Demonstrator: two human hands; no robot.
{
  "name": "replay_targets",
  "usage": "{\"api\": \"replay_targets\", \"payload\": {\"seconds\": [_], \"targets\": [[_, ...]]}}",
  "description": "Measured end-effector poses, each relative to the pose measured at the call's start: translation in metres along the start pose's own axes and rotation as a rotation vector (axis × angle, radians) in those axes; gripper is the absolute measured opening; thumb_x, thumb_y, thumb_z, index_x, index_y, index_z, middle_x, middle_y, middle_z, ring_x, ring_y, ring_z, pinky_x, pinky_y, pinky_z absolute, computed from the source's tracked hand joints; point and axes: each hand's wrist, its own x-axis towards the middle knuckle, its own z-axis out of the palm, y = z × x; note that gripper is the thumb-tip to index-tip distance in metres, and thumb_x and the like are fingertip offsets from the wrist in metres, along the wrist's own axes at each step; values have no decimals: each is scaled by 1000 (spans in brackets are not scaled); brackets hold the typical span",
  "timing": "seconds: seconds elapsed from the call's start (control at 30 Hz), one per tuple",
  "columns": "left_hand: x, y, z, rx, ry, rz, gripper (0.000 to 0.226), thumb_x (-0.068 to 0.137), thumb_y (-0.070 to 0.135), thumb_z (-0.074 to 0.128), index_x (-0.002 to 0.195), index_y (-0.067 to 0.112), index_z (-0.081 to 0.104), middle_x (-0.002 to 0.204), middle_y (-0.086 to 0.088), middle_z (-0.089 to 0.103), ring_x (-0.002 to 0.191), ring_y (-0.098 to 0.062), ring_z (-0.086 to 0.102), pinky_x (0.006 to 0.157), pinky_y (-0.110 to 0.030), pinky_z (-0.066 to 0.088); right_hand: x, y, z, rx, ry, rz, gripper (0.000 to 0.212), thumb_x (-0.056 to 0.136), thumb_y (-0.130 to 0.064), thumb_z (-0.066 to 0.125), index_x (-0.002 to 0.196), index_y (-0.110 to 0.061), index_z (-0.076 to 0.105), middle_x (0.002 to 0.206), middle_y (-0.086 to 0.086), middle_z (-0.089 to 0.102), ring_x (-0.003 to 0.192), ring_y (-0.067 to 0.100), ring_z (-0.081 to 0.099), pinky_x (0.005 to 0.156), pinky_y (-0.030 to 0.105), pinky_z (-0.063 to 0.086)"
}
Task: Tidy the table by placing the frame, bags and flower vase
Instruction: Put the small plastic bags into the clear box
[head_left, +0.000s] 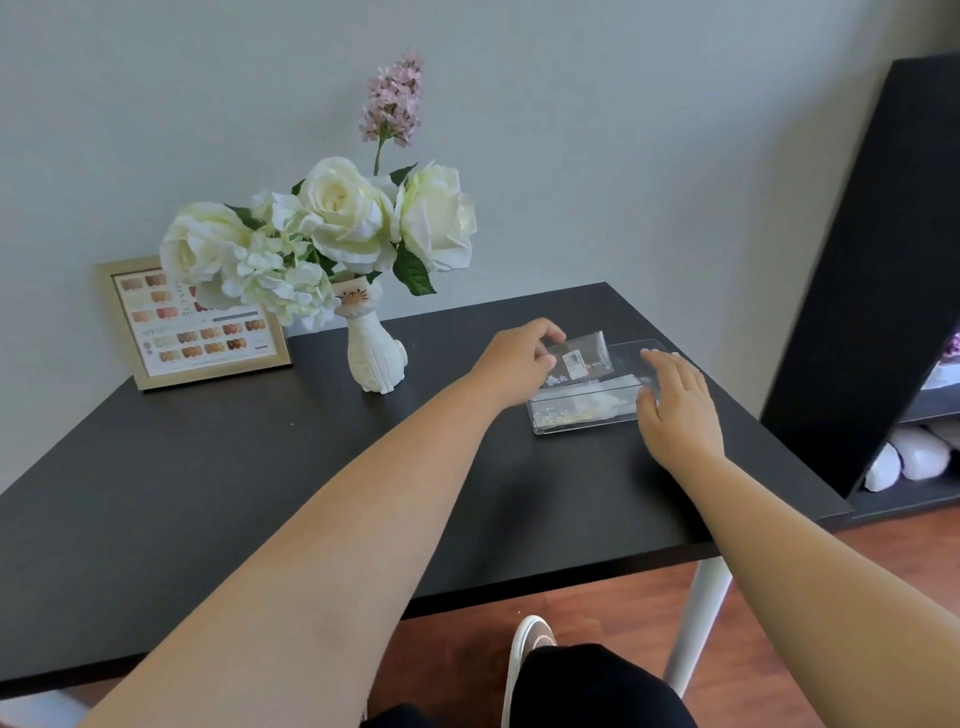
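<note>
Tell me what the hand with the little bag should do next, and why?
Probably lower the small clear bag into the clear box. The left hand pinches it right above the box, and the right hand steadies the box's side.

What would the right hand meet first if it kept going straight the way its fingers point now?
Probably the clear box: the right hand hovers open at its right end, fingers aimed up-left over the rim toward the small bag in the left hand. Depth is unclear.
</note>
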Motion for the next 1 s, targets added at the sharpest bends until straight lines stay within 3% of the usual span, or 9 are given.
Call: {"api": "replay_targets", "payload": {"seconds": [0.13,0.23,0.37,0.5,0.6,0.73,0.87,1.0], "targets": [[7,11,24,66,15,-4,13,93,19,53,103,27,50,91,3,63,79,-17,62,70,-40,56,-2,-3,-2,38,0,64,53,92,-9,44,142,-21,35,145,2,44,139,19,29,105,39,35],[14,20,38,81,37,-13,10,92,23,57,97,27,50,90,3,63,81,-20,62,77,-46,55,-3,-4,-2,41,3,75,60,87,-1,42,143,-21,34,147,1,41,138,18,28,102,36,36],[26,28,53,76,28,-63,9,90,32,63,92,31,54,90,13,64,87,-15,60,86,-41,42,-2,-3,-1,30,0,105,63,87,1,41,144,-23,32,149,-1,39,140,15,25,102,33,35],[31,26,64,189,7,-67,10,91,45,55,89,36,59,95,18,63,104,-18,53,80,-39,29,-3,-1,0,26,-1,84,63,85,4,42,144,-20,37,151,-1,37,142,15,23,103,29,30],[32,14,62,249,37,-33,16,93,44,47,95,42,62,122,12,56,117,-26,40,82,-39,26,-2,1,1,-5,0,68,62,85,5,44,143,-16,40,152,0,35,142,18,22,107,32,29],[24,-11,44,229,145,-64,20,93,43,45,101,42,64,131,10,51,120,-26,39,84,-37,27,-1,3,3,-26,3,64,58,86,3,47,141,-13,44,152,2,35,143,21,21,108,33,28],[8,-37,34,208,65,-103,36,93,51,45,125,39,56,149,9,40,135,-26,31,101,-44,27,-1,3,3,-25,0,66,55,86,1,48,139,-12,47,151,3,36,142,21,22,110,36,29],[-6,-49,41,-1,-9,-120,55,95,50,47,145,29,40,161,4,21,145,-24,21,115,-46,21,-1,4,3,-35,-14,76,54,87,-1,48,140,-11,47,152,1,36,143,19,20,112,37,28]]}}
